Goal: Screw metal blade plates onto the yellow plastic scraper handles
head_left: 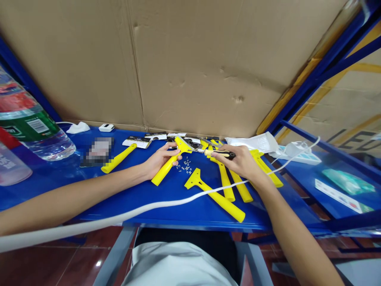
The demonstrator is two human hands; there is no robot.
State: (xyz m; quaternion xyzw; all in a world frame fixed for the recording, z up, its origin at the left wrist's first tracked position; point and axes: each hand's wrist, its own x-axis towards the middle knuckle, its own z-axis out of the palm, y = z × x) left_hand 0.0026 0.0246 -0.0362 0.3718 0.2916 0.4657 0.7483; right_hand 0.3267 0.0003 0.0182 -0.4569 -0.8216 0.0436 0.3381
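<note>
My left hand (pixel 164 159) is closed round a yellow scraper handle (pixel 162 173), its wide head tilted up and toward the right. In my right hand (pixel 241 159) is a screwdriver (pixel 219 153) with a yellow and black grip, its shaft pointing left at the scraper head. Whether the tip sits in a screw is too small to tell. Small loose screws and nuts (pixel 186 166) lie scattered below, between the hands. Another yellow scraper handle (pixel 220 198) rests on the blue table in front of them. Several more yellow handles (pixel 241 184) lie under and beside my right hand.
Black and white blade packets (pixel 137 142) line the back by the cardboard wall (pixel 190 71). A white cable (pixel 166 203) crosses in front of the table (pixel 125 202). Left are a large water bottle (pixel 38 127), a pixelated object (pixel 99 151) and a single yellow handle (pixel 119 159).
</note>
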